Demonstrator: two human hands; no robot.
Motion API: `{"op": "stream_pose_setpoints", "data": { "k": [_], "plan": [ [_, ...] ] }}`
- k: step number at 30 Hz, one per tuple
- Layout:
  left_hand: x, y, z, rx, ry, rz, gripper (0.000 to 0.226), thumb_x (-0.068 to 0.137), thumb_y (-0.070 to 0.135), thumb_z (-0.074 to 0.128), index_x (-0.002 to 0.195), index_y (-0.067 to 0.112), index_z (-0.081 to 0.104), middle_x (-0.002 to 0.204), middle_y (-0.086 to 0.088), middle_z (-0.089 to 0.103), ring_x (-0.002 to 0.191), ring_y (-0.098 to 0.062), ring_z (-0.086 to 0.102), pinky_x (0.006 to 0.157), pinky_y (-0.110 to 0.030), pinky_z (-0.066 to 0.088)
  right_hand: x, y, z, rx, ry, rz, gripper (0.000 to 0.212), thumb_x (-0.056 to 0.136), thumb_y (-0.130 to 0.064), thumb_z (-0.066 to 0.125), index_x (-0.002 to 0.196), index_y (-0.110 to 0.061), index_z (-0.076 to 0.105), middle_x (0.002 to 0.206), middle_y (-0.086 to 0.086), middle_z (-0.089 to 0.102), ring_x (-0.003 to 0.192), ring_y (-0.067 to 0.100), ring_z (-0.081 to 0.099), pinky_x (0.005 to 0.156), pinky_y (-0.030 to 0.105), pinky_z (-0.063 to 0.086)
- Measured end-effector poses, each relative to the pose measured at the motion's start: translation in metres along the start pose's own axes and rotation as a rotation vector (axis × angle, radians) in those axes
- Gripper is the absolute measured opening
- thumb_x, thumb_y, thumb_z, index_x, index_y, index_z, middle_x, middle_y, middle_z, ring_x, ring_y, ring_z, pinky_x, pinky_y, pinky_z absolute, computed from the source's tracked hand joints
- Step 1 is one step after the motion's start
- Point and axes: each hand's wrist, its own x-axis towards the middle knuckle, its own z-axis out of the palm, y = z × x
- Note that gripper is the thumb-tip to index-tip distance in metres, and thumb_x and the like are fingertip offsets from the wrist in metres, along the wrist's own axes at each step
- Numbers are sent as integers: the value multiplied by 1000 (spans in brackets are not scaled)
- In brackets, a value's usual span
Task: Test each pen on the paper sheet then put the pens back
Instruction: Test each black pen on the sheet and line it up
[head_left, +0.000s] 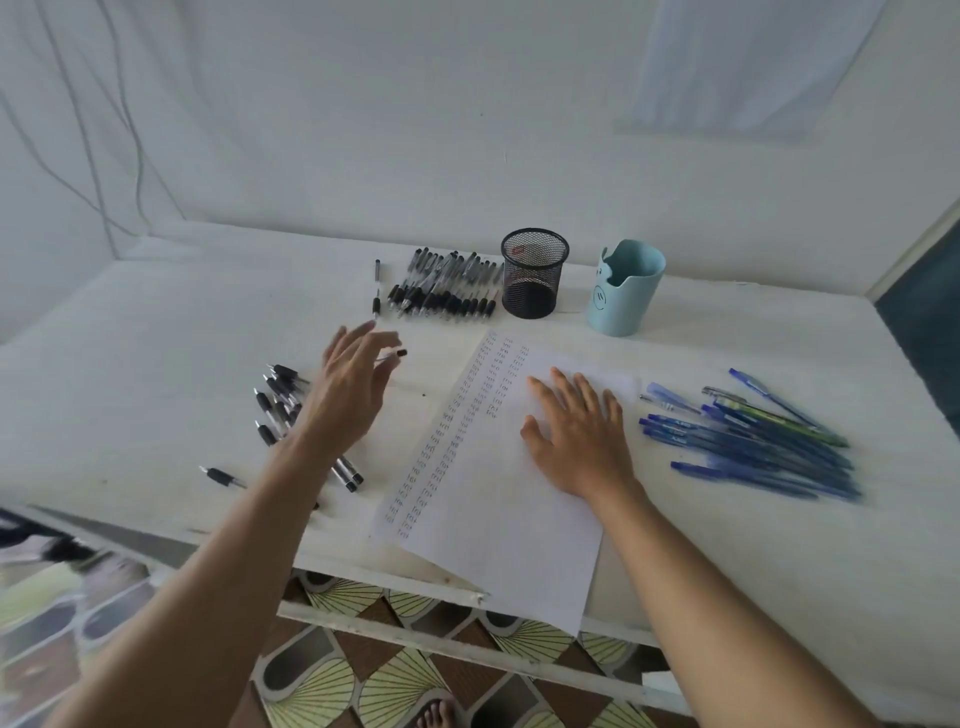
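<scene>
The left forearm (291, 467) hides some black pens (275, 400); marks (467, 410) on the paper sheet (493, 530) are illegible.

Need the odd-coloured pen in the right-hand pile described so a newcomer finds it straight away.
Start at the paper sheet under the right hand. Just right of it lies a fan of blue pens. Toward the fan's far side lies the green pen, the only green barrel among blue ones.

White table (156, 332), pale wall (363, 104) with cables (78, 130); patterned tile floor (395, 686), soft daylight
</scene>
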Motion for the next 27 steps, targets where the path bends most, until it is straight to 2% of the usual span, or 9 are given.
{"op": "stream_pose_setpoints", "data": {
  "k": [2, 4, 8, 12, 16, 19, 23, 25, 27],
  "plan": [
    [7, 11, 2, -94, 94, 94, 21, 101, 15, 51, 116, 2, 58, 117, -14, 69, 119, -26, 61, 115, -45, 35, 0, 0, 1, 8, 2, -1, 62, 98, -51, 24, 158, -34, 19, 168, -5, 9, 154, 20, 4, 123, 50, 1],
    [11, 27, 2, -130, 146, 170, 19, 104, 20, 45, 117, 8, 53, 108, -15, 68, 93, -24, 67, 92, -41, 53, -1, 0, 1, 17, 11, 5, 68, 92, -53, 19, 157, -35, 21, 167, -5, 11, 154, 20, 6, 123, 49, 1],
    [11, 52, 4, -128, 37, 155, 35, 105, 41, 37, 117, 16, 59, 99, -6, 67, 69, -14, 60, 59, -32, 55, -2, -2, 2, 21, 32, 12, 79, 82, -56, 8, 157, -36, 23, 167, -5, 13, 154, 19, 8, 122, 48, 1],
    [14, 67, 2, -120, -163, -38, 59, 90, 72, 42, 90, 26, 78, 71, 12, 70, 60, -6, 65, 57, -29, 54, -1, -2, 3, 25, 47, 16, 82, 80, -58, 5, 156, -36, 24, 167, -5, 15, 153, 19, 9, 122, 48, 2],
    [19, 77, 0, -217, -132, -135, 40, 73, 56, 54, 88, 28, 78, 46, 15, 54, 44, -2, 51, 58, -18, 44, -1, -3, 3, 30, 50, 13, 84, 78, -59, 4, 156, -36, 25, 167, -6, 16, 153, 19, 10, 123, 48, 3],
    [25, 87, -4, -374, -110, -171, 43, 77, 47, 49, 103, 26, 76, 57, 16, 57, 48, 1, 50, 54, -10, 36, -2, -2, 2, 37, 57, 14, 84, 78, -59, 3, 156, -37, 26, 166, -6, 16, 153, 19, 11, 122, 47, 2],
    [35, 86, -1, -527, -146, -198, 44, 89, 52, 60, 129, 34, 61, 104, 14, 63, 67, 8, 54, 64, -6, 39, -3, -3, 2, 34, 65, 9, 84, 79, -59, 4, 156, -36, 27, 166, -5, 17, 153, 20, 12, 122, 48, 3],
    [36, 87, 8, -567, -94, -314, 34, 94, 21, 63, 123, 40, 61, 108, 16, 66, 51, -2, 45, 60, -18, 42, -2, -3, 1, 39, 53, 7, 85, 78, -59, 2, 156, -35, 25, 167, -5, 16, 154, 19, 10, 122, 48, 2],
    [37, 90, 16, -752, -46, -477, 45, 94, -1, 48, 115, 33, 67, 110, 8, 69, 50, -11, 45, 52, -27, 40, -2, -2, 1, 35, 49, 6, 86, 77, -58, 1, 157, -35, 24, 167, -5, 15, 154, 20, 9, 122, 48, 1]
  ]
}}
